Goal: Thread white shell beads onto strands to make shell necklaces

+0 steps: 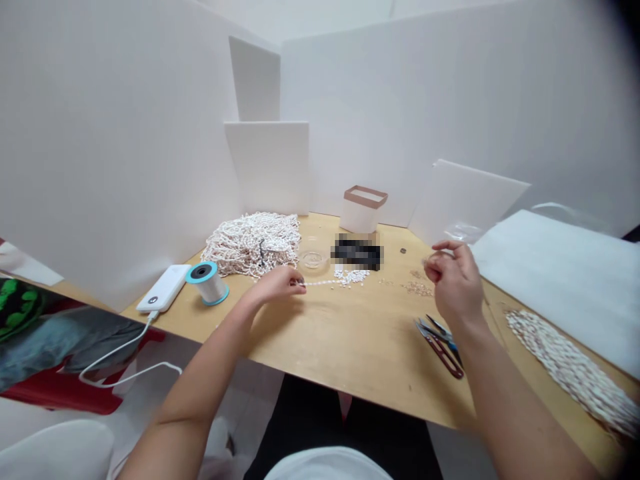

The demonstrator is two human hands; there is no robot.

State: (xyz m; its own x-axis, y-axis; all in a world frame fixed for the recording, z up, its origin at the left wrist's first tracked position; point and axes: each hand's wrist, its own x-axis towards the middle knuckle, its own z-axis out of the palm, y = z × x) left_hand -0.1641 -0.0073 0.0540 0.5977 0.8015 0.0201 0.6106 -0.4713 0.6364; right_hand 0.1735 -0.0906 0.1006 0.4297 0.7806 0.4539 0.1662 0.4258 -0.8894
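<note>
My left hand [281, 284] is closed in a pinch on one end of a short strand of white beads [323, 283]. That strand runs right, low over the table, toward a small heap of loose white beads [354, 276]. Raised on the other side, my right hand [456, 279] has its thumb and fingers pressed together; what they hold is too small to make out. Tiny gold-coloured beads [418, 288] lie scattered just left of it. Below that hand are thread snips [441, 352] with a reddish handle and a blue-handled tool [451, 343], partly hidden by my wrist.
A tangled pile of white bead strands [245, 245], a thread spool [210, 288] and a cabled power bank [165, 288] stand left. A clear dish [313, 260] and brown-rimmed container [363, 215] are behind. More strands [570, 373] lie right. White boards [450, 100] enclose the table.
</note>
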